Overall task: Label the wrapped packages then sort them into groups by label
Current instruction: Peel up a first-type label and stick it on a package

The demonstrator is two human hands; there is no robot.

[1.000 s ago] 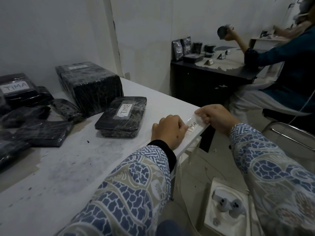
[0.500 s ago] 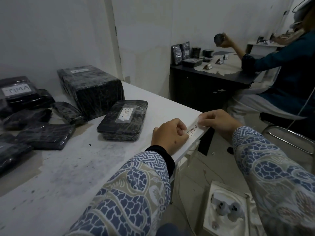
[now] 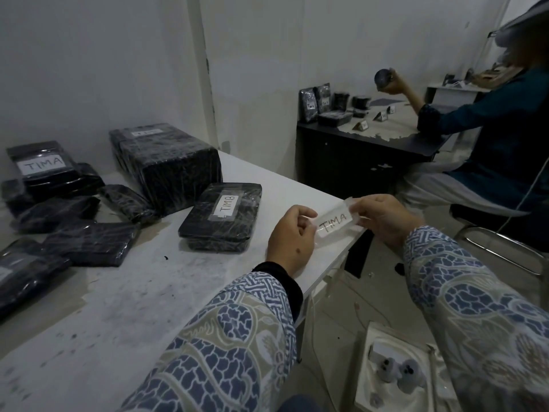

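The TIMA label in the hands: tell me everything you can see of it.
The label is a small white strip with TIMA handwritten in dark ink, backed by clear, glossy tape that juts past both its ends. It is stretched between the hands over the table's near corner, tilted up to the right. The left hand pinches the left end of the tape, the right hand the right end. It is not yet on any package.

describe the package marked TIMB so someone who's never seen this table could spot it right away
On the white table, look just in front of the big black wrapped block. The flat black package lies there alone, nearest the left hand. Its white label reads TIMB, while the far-left stack's label reads TIMA.
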